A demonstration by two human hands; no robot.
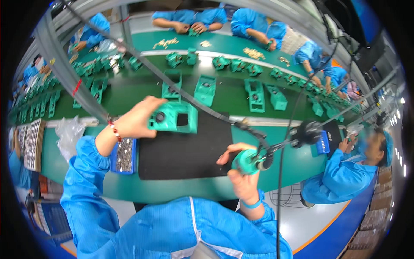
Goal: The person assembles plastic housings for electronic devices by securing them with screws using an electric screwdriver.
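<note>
My left hand [137, 119] grips a green plastic housing [186, 127] by its left end. The housing has a round dark part near my fingers and a rectangular opening farther right; it is held over the far left part of a black mat [185, 159]. Over the mat's right side, my right hand [245, 186] is wrapped round a green, upright electric screwdriver [246, 161]. The driver's top joins a black jointed arm [279, 146]; its lower tip is hidden. A gap separates driver and housing. Beside my left forearm, a blue bin [134, 166] holds small metal pieces.
Beyond the mat, a dark green conveyor [146, 93] carries several green housings. A clear plastic bag [69, 137] lies at left. A grey metal post [73, 71] and a hanging black cable [281, 194] cross my space. Co-workers in blue sit opposite and at right.
</note>
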